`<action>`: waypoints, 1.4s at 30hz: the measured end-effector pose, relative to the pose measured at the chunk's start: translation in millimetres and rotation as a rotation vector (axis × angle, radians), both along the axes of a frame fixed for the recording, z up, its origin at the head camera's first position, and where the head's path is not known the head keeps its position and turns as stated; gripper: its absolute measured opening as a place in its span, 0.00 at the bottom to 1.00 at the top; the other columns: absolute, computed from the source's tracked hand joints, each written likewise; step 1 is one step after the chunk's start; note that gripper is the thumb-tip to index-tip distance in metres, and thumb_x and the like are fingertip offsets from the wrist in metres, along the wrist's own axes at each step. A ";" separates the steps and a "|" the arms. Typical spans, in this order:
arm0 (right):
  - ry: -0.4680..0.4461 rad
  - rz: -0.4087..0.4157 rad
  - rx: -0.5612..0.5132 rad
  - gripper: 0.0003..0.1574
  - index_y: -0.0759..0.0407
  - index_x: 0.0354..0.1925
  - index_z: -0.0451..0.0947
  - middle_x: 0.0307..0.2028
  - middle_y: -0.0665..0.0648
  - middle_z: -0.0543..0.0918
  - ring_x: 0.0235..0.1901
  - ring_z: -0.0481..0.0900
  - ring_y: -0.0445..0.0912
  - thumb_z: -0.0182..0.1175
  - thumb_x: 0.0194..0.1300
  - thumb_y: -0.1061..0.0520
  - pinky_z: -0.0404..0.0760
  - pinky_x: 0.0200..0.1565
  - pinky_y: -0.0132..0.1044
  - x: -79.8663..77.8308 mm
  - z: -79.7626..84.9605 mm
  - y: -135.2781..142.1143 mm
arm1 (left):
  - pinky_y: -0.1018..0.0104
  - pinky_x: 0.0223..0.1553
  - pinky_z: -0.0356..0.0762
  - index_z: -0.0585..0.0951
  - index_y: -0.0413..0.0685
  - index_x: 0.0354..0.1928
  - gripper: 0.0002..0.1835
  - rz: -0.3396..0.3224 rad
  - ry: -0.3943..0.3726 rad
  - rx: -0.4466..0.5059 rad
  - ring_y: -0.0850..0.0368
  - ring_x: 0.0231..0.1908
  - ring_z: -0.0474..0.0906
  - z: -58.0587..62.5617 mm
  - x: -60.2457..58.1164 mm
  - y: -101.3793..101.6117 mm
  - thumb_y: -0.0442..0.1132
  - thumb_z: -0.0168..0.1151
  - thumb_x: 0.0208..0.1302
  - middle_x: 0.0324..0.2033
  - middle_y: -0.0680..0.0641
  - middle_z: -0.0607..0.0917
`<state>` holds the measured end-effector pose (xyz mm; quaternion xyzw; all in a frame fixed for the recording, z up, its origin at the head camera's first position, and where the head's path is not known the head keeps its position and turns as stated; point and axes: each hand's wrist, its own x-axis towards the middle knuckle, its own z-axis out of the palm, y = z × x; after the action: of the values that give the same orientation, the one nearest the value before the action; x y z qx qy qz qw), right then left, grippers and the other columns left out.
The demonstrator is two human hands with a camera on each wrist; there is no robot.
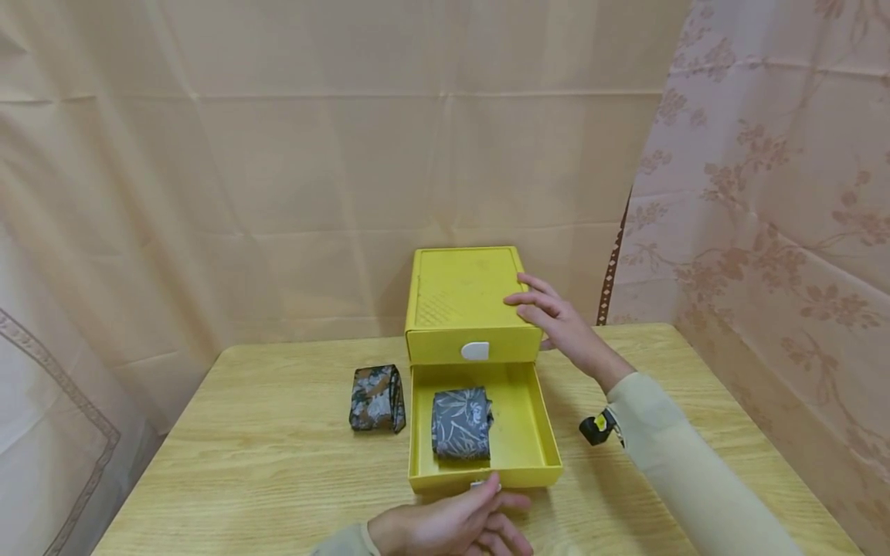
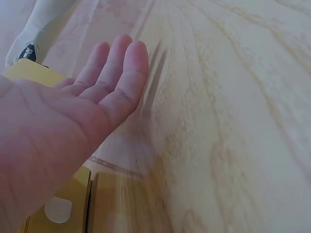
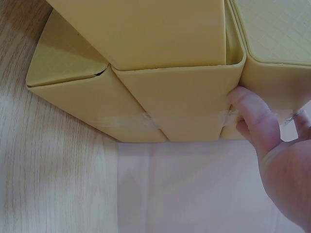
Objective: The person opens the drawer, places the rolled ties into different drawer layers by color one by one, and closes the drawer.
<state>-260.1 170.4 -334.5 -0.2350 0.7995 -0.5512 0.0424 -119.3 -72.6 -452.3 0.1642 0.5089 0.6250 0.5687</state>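
Left grip (image 1: 455, 525) hangs wide near 1 extended drawer (image 1: 520, 428); right grip (image 1: 563, 323) rests wide on the cabinet (image 1: 459, 282).

Drawer unit (image 1: 462, 286), yellow, white-tabbed, is standing on a wooden table (image 1: 278, 448), the drawer (image 1: 524, 440) beneath its top one extending forward, holding a grey leaf-patterned bundle (image 1: 461, 423), a camouflage-patterned bundle (image 1: 373, 398) lying alongside.

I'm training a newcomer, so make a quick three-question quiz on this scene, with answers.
1. True or false: the folded grey leaf-patterned bundle lies inside the open yellow rectangular drawer.
2. Which hand rests on top of the yellow box-shaped cabinet?
3. Where is the folded brown-and-grey camouflage bundle: A, inside the drawer; B, on the wood-grained table; C, atop the cabinet?
Key: 1, true; 2, right hand; 3, B.
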 end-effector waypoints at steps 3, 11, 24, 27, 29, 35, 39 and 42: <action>-0.002 -0.001 -0.001 0.22 0.49 0.61 0.72 0.73 0.41 0.47 0.65 0.61 0.55 0.47 0.74 0.44 0.71 0.48 0.66 0.4 0.4 -0.3 | 0.61 0.54 0.69 0.55 0.50 0.72 0.41 -0.007 0.062 0.007 0.54 0.52 0.74 -1.4 -1.0 1.4 0.70 0.22 0.68 0.55 0.45 0.75; -0.003 0.003 -0.005 0.22 0.49 0.60 0.72 0.72 0.40 0.47 0.65 0.61 0.54 0.47 0.74 0.44 0.72 0.47 0.64 -0.7 -0.2 0.5 | 0.61 0.54 0.69 0.57 0.51 0.72 0.39 -0.004 0.088 -0.008 0.55 0.51 0.73 -1.2 -3.0 2.1 0.69 0.23 0.69 0.55 0.45 0.74; 0.000 0.003 -0.018 0.22 0.49 0.60 0.72 0.73 0.41 0.47 0.64 0.62 0.55 0.47 0.74 0.45 0.71 0.47 0.66 -1.2 -1.2 0.4 | 0.61 0.54 0.71 0.59 0.62 0.72 0.36 -0.003 0.164 -0.022 0.53 0.51 0.75 -5.9 -5.2 1.3 0.69 0.26 0.69 0.52 0.45 0.77; -0.002 0.004 -0.017 0.22 0.49 0.60 0.72 0.73 0.41 0.47 0.65 0.61 0.55 0.47 0.74 0.45 0.70 0.48 0.67 -1.0 -0.8 0.3 | 0.62 0.52 0.72 0.60 0.58 0.71 0.36 0.002 0.175 -0.014 0.54 0.50 0.75 -7.0 -4.3 0.6 0.68 0.26 0.70 0.51 0.46 0.77; 0.000 0.003 -0.013 0.22 0.49 0.61 0.72 0.73 0.41 0.47 0.65 0.61 0.55 0.47 0.74 0.45 0.71 0.47 0.67 -0.9 -0.5 0.2 | 0.62 0.51 0.73 0.62 0.54 0.70 0.37 0.018 0.188 -0.022 0.54 0.49 0.75 -7.3 -3.7 -0.8 0.68 0.26 0.70 0.50 0.46 0.78; 0.002 -0.006 -0.002 0.22 0.49 0.61 0.72 0.73 0.41 0.47 0.64 0.62 0.54 0.46 0.74 0.45 0.73 0.46 0.63 0.1 1.1 0.4 | 0.62 0.49 0.74 0.67 0.51 0.67 0.37 0.047 0.173 -0.040 0.55 0.47 0.76 -6.3 -4.5 -6.2 0.68 0.29 0.70 0.50 0.46 0.78; 0.000 -0.003 -0.006 0.22 0.49 0.61 0.72 0.73 0.41 0.47 0.64 0.62 0.54 0.46 0.74 0.45 0.73 0.46 0.63 0.5 1.1 0.0 | 0.64 0.47 0.75 0.67 0.51 0.67 0.36 0.060 0.106 -0.003 0.56 0.46 0.76 -7.5 -3.9 -9.9 0.67 0.33 0.70 0.51 0.45 0.78; 0.003 -0.005 -0.008 0.22 0.49 0.61 0.72 0.73 0.41 0.47 0.64 0.62 0.54 0.47 0.74 0.45 0.74 0.46 0.62 0.4 0.7 -0.6 | 0.65 0.45 0.76 0.68 0.50 0.66 0.35 0.069 0.079 0.010 0.56 0.45 0.77 -8.7 -4.1 -11.5 0.66 0.34 0.70 0.51 0.44 0.79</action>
<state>-259.7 169.8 -333.8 -0.2339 0.7980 -0.5540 0.0390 -123.3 -84.1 -461.0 0.1739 0.5333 0.6396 0.5256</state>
